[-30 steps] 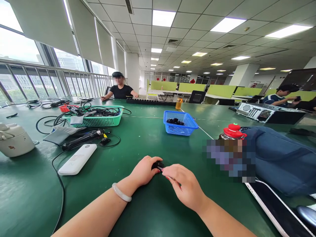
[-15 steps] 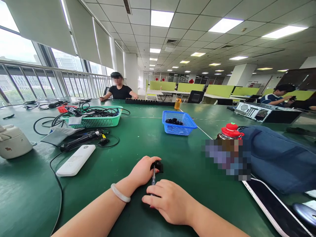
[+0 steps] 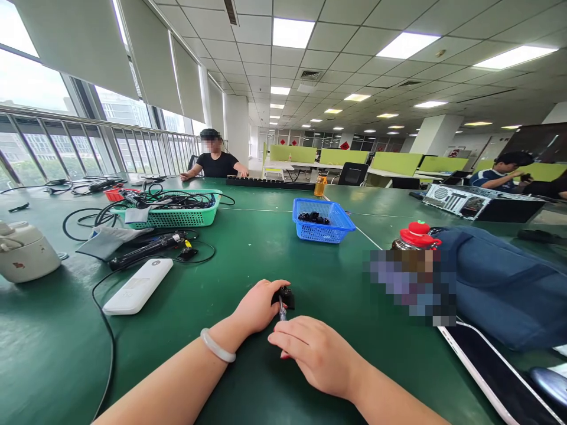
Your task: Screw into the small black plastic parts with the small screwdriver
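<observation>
My left hand (image 3: 257,306), a pale bangle on its wrist, is closed around a small black part (image 3: 287,297) on the green table (image 3: 239,260). Thumb and fingers grip the part from its left side; its exact kind is too small to make out. In my right hand (image 3: 316,353) is a screwdriver (image 3: 282,310) with a clear handle, mostly hidden by the fingers. The screwdriver's shaft points away from me, its tip at the near side of the black part.
Ahead stands a blue basket (image 3: 322,237) with small black pieces. Left are a green basket (image 3: 177,219) of cables, a white power bank (image 3: 139,287) and a black cable. Right lie a dark blue bag (image 3: 500,283), a red-lidded jar (image 3: 417,231) and a tablet (image 3: 487,366). Two people sit farther off.
My right hand has moved slightly right and forward with the screwdriver, whose handle now shows less. The left hand keeps its hold on the black part.
</observation>
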The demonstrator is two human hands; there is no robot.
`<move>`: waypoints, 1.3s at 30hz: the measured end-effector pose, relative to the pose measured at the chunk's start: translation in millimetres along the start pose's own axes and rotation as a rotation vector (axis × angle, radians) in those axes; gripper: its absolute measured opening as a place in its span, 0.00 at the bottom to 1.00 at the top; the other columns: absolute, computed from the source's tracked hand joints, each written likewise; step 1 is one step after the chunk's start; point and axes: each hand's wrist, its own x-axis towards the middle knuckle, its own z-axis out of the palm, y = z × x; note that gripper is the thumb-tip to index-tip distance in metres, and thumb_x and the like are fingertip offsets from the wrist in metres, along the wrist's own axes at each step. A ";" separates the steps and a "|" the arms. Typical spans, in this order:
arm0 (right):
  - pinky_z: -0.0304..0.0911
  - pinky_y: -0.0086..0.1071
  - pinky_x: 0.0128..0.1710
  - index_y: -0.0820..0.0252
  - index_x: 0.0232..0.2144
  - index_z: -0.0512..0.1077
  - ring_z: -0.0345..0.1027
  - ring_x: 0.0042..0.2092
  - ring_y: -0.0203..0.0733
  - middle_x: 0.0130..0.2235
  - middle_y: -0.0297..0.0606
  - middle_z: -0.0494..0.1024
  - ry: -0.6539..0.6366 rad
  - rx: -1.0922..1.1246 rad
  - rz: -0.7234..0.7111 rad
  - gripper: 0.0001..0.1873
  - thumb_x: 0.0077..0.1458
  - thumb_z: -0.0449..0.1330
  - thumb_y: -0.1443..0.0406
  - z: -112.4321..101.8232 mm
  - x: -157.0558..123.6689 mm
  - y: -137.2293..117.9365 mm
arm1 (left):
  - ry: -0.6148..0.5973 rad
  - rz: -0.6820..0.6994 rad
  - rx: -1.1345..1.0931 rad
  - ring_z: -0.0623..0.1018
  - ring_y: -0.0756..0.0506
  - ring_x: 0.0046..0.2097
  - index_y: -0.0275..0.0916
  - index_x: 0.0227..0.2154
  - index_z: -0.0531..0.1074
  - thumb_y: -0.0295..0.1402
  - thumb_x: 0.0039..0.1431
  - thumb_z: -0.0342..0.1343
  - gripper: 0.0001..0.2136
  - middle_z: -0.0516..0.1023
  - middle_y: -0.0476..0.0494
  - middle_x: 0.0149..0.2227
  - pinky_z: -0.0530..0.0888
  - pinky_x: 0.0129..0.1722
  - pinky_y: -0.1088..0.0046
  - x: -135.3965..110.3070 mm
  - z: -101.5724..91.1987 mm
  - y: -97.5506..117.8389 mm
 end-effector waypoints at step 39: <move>0.70 0.33 0.33 0.57 0.40 0.69 0.71 0.29 0.36 0.37 0.39 0.76 0.580 0.448 0.605 0.11 0.65 0.50 0.59 -13.2 -10.3 25.3 | -0.060 0.042 0.031 0.74 0.42 0.47 0.44 0.51 0.71 0.37 0.57 0.56 0.18 0.77 0.42 0.44 0.69 0.50 0.65 0.5 -4.5 1.2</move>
